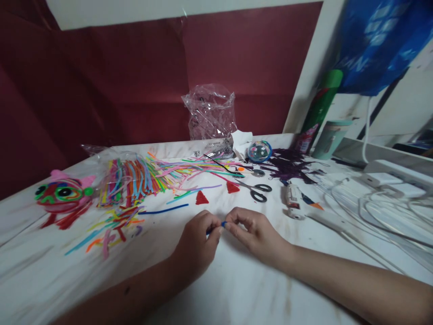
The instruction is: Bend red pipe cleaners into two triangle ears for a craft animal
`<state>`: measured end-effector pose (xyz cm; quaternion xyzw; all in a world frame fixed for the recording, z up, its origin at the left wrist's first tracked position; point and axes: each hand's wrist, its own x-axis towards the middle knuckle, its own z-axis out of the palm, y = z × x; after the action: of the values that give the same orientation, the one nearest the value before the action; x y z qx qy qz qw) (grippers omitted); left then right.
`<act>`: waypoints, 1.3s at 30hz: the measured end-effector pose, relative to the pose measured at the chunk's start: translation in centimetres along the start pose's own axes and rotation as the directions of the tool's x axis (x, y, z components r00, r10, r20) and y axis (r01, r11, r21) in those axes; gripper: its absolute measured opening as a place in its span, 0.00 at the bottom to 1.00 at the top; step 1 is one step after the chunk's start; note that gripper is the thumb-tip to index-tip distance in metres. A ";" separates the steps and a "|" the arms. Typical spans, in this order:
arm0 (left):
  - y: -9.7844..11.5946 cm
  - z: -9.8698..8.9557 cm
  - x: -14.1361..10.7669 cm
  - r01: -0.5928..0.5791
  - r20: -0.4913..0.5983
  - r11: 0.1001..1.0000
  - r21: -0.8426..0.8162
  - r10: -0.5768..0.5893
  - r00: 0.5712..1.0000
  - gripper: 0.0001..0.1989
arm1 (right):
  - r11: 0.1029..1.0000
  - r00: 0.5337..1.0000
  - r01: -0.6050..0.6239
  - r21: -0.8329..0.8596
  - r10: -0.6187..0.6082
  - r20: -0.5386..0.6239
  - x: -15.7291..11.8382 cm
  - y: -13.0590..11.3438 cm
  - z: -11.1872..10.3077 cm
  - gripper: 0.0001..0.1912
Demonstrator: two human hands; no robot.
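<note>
Close to the table's middle, my left hand (199, 239) and my right hand (252, 230) meet, each pinching a short blue pipe cleaner (223, 224). Only a bit of it shows between the fingertips. Just beyond my hands lie two red fuzzy triangles, one on the left (201, 197) and one on the right (232, 187). A longer dark blue pipe cleaner (164, 210) rests left of them. Black-handled scissors (257, 192) lie past my right hand, blades pointing left.
At left are a pink fuzzy face figure (64, 194), bundled colourful pipe cleaners (126, 180) and loose cut pieces (108, 239). A glue gun (293, 198), white cables (358, 198) and dark purple strands (289, 164) occupy the right. Behind stand a clear plastic bag (211, 115) and a cup (331, 139).
</note>
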<state>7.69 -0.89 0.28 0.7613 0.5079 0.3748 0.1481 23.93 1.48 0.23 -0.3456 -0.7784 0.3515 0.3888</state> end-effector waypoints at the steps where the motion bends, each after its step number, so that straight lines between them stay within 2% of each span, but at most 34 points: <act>1: -0.1 0.0 0.0 -0.035 0.012 0.999 0.037 0.035 0.999 0.06 | 0.999 1.000 0.017 -0.042 -0.016 0.021 0.1 0.0 -0.2 0.08; 4: -0.5 0.1 0.0 -0.152 0.059 0.976 0.156 0.145 0.988 0.07 | 0.979 0.991 0.113 -0.170 -0.097 0.096 0.2 -0.2 -0.7 0.07; 7: -0.7 0.2 -0.2 -0.221 0.107 0.947 0.232 0.201 0.974 0.09 | 0.941 0.964 0.236 -0.244 -0.195 0.179 0.3 -0.3 -1.1 0.08; 12: -0.8 0.4 -0.6 -0.291 0.182 0.920 0.261 0.249 0.951 0.09 | 0.876 0.924 0.341 -0.340 -0.245 0.293 0.0 0.0 -1.0 0.09; 14: -0.7 0.3 -0.5 -0.283 0.167 0.932 0.225 0.249 0.954 0.08 | 0.874 0.924 0.346 -0.340 -0.254 0.287 0.0 0.2 -0.8 0.09; 16: -0.5 0.0 -0.3 -0.201 0.099 0.969 0.144 0.188 0.977 0.07 | 0.930 0.958 0.252 -0.269 -0.200 0.207 0.0 0.2 -0.7 0.08; 18: -0.1 -0.3 0.0 -0.060 0.027 0.998 0.015 0.060 0.998 0.06 | 0.992 0.992 0.082 -0.099 -0.072 0.107 0.2 0.1 -0.5 0.07; 21: 0.4 -0.6 0.3 0.133 0.004 0.969 -0.210 -0.135 0.991 0.06 | 0.974 0.992 -0.120 0.192 0.112 0.051 0.4 -0.1 -0.3 0.11; 23: 0.6 -0.5 0.3 0.191 0.023 0.935 -0.300 -0.193 0.981 0.06 | 0.941 0.986 -0.168 0.293 0.161 0.049 0.3 -0.1 0.0 0.13; 26: 0.7 -0.2 0.0 0.204 0.023 0.929 -0.308 -0.207 0.978 0.05 | 0.931 0.985 -0.171 0.321 0.174 0.020 0.1 -0.1 0.4 0.14; 29: 0.7 0.0 0.0 0.188 0.022 0.950 -0.249 -0.189 0.982 0.05 | 0.959 0.990 -0.132 0.252 0.139 -0.012 -0.1 0.0 0.5 0.12; 34: 0.3 -0.2 0.2 0.106 0.057 0.989 -0.102 -0.100 0.993 0.05 | 0.996 0.999 -0.052 0.069 0.051 0.012 0.1 0.0 0.1 0.10; 39: -0.4 -0.2 0.1 -0.115 0.080 0.991 0.063 0.110 0.991 0.07 | 0.963 0.986 0.148 -0.224 -0.127 0.104 0.2 -0.3 -0.6 0.07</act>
<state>7.29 -0.63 0.18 0.8070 0.4704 0.3362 0.1203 24.30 1.60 0.83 -0.3176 -0.8525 0.2457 0.3347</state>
